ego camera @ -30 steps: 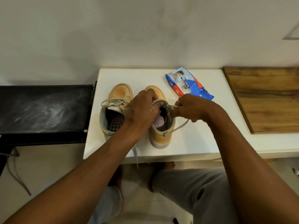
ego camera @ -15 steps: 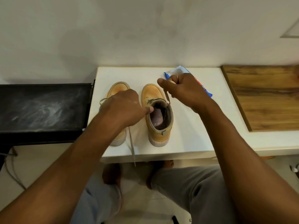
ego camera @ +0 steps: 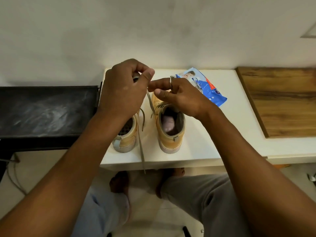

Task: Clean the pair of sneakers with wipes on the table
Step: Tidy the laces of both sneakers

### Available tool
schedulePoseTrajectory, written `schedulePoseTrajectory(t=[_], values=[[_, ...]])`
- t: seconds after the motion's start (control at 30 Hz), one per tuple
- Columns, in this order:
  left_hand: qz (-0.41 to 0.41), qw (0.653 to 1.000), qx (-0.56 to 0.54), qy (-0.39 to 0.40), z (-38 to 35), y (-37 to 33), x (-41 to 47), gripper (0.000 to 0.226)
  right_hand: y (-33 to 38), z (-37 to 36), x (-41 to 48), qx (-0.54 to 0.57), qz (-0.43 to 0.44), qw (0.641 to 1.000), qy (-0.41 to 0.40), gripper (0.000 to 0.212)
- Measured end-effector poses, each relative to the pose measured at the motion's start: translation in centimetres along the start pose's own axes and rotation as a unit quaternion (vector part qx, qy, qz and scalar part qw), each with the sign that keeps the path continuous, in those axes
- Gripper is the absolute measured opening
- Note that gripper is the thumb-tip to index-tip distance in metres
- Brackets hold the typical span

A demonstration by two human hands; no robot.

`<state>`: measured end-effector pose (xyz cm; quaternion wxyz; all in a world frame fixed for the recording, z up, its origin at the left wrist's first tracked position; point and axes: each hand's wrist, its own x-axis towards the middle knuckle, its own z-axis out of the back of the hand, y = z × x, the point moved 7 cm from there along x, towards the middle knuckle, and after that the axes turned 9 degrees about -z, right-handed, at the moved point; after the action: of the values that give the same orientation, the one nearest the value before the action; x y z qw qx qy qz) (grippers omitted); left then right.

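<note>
White wall [ego camera: 153, 31] fills the back, pale floor [ego camera: 150, 219] at the bottom with two bare feet [ego camera: 119, 183] on it below the right sneaker. White worktop [ego camera: 213, 134] carries the right sneaker [ego camera: 171, 134], used as reference from here on. Black surface [ego camera: 47, 112] well left of it, lower than the worktop, smeared with pale streaks. Wood board [ego camera: 282, 100] well right of it, lying on the worktop. Thin cable [ego camera: 13, 177] on the floor far left of it.

Both forearms come up from the bottom edge. Left hand [ego camera: 123, 89] is raised up and left of the right sneaker's toe, thumb and curled fingers pinching a lace [ego camera: 150, 101]. Right hand [ego camera: 181, 98] hovers over the right sneaker's toe and tongue, forefinger and thumb stretched toward the left hand with a narrow gap between them, tips at the lace; can't tell if they touch it.

Right sneaker: tan, upright, heel toward the person, opening up, pinkish insole showing. Left sneaker [ego camera: 126, 139] stands just left of it, same way round, apart, front half hidden by the left forearm. Wipes pack [ego camera: 210, 89], blue, lies flat behind and right of the right sneaker, partly behind the right hand.

Lace runs taut from the left hand down to the right sneaker's eyelets. Second lace [ego camera: 141, 151] trails left of the right sneaker, off the worktop's front edge. Ring [ego camera: 171, 82] on a right-hand finger.
</note>
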<state>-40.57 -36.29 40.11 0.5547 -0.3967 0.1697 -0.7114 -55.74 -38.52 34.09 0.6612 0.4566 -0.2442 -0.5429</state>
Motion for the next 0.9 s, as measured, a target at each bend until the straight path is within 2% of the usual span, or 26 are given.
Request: schedulePoseTrajectory(t=[0.1,0.17,0.27,0.37,0.43,0.5,0.57,0.67,0.73,0.9], values=[[-0.043,0.993,-0.089,-0.071,-0.3,-0.2,0.3,0.024,0.5,-0.4,-0.2,0.057,0.015,0.997,0.044,0.022],[-0.027,0.982,-0.162,-0.093,-1.5,0.9,0.7,0.023,0.2,0.2,-0.3,0.099,0.007,0.994,0.042,0.015],[0.006,0.965,-0.260,-0.022,-4.7,2.6,1.2,0.027,-0.8,1.8,-0.4,0.123,-0.010,0.992,-0.003,0.015],[0.003,0.981,-0.151,0.119,-8.0,4.1,0.7,0.031,-2.1,3.3,-0.5,0.171,-0.039,0.983,-0.062,0.012],[-0.023,0.973,-0.080,0.213,-9.7,4.2,0.0,0.027,-2.7,4.3,-0.5,0.195,-0.050,0.974,-0.105,0.019],[-0.043,0.958,-0.059,0.277,-10.5,3.8,-0.4,0.025,-2.6,4.7,-0.4,0.192,-0.042,0.972,-0.131,0.024],[-0.047,0.954,-0.059,0.290,-10.5,3.5,-0.4,0.024,-2.3,4.4,-0.3,0.198,-0.031,0.971,-0.130,0.022],[-0.059,0.962,-0.051,0.261,-10.2,3.5,-0.3,0.018,-2.0,4.2,-0.4,0.192,-0.019,0.973,-0.130,0.015],[-0.053,0.967,-0.051,0.243,-10.0,3.4,-0.3,0.021,-1.8,4.2,-0.5,0.176,-0.010,0.975,-0.135,0.018],[-0.002,0.968,-0.043,0.247,-9.5,2.9,-0.1,0.045,-1.9,4.1,-0.5,0.143,-0.009,0.981,-0.134,0.018]])
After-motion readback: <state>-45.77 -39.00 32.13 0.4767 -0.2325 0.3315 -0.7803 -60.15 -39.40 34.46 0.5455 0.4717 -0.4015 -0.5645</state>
